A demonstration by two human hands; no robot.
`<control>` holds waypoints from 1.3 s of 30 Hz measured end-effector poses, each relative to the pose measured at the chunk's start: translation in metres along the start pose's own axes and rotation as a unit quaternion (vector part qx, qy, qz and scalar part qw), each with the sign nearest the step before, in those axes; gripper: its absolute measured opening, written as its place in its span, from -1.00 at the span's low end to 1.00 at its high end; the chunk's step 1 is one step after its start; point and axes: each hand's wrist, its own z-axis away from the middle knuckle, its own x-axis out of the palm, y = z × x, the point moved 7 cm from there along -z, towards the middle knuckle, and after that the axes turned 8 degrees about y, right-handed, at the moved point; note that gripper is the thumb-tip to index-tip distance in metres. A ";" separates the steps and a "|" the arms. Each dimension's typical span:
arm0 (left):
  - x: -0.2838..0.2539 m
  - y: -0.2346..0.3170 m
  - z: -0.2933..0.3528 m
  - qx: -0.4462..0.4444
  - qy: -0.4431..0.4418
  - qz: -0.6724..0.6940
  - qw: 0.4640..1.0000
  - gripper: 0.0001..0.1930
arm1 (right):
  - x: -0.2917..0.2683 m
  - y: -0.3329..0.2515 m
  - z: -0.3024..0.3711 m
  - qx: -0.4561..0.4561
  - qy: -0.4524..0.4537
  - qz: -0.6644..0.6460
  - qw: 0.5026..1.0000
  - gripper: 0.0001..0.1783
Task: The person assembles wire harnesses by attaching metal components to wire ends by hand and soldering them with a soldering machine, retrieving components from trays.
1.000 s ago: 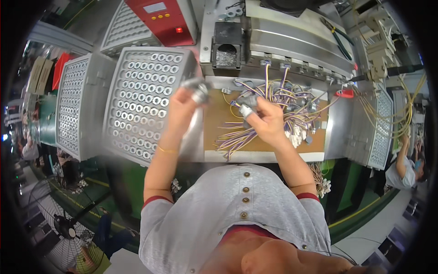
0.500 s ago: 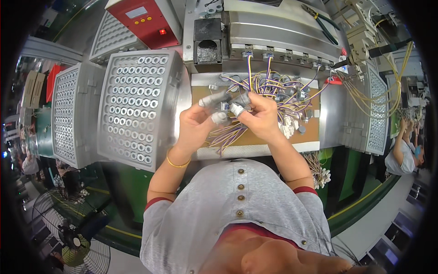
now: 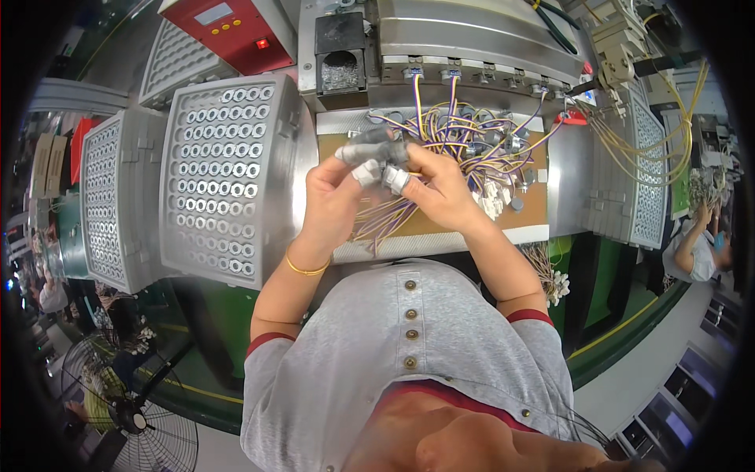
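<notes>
My left hand (image 3: 330, 200) and my right hand (image 3: 440, 189) meet over the brown work mat (image 3: 421, 234), in front of my chest. Grey and white covers sit on the thumb and finger tips of both. The fingertips are closed together around a small part, which they hide almost wholly. Just beyond my right hand lies a tangle of purple, yellow and white wires (image 3: 448, 130) with round grey metal parts among them. White plug connectors (image 3: 493, 200) are heaped to the right of that hand. A bundle of wires (image 3: 381, 224) runs below my fingers.
On the left stands a grey tray (image 3: 169, 228) with rows of metal rings, beside another tray (image 3: 86, 197). A red control box (image 3: 228, 39), a black bin (image 3: 340, 72) and a metal fixture (image 3: 472, 31) with plugged-in wires line the back. Green-handled pliers (image 3: 558, 31) lie there.
My hands have drawn closer together and their fingertips overlap more. The small part with a blue and white face, seen between them before, is now covered. The whole view has shifted slightly.
</notes>
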 end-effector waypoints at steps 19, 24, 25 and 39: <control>0.014 -0.055 0.011 0.187 -0.091 -0.514 0.832 -0.81 | -0.131 0.060 -0.031 0.070 0.382 -0.097 0.916 -0.88; -0.008 -0.077 0.012 -0.108 -0.142 -0.365 0.914 -0.79 | -0.116 0.058 -0.034 0.045 0.388 -0.207 0.897 -0.76; -0.008 -0.069 0.012 -0.076 -0.145 -0.404 0.900 -0.77 | -0.115 0.058 -0.040 0.053 0.391 -0.210 0.894 -0.75; -0.023 0.048 0.025 0.286 -0.036 -0.527 0.800 -0.67 | -0.007 -0.018 0.005 -0.190 0.017 0.225 0.956 -0.86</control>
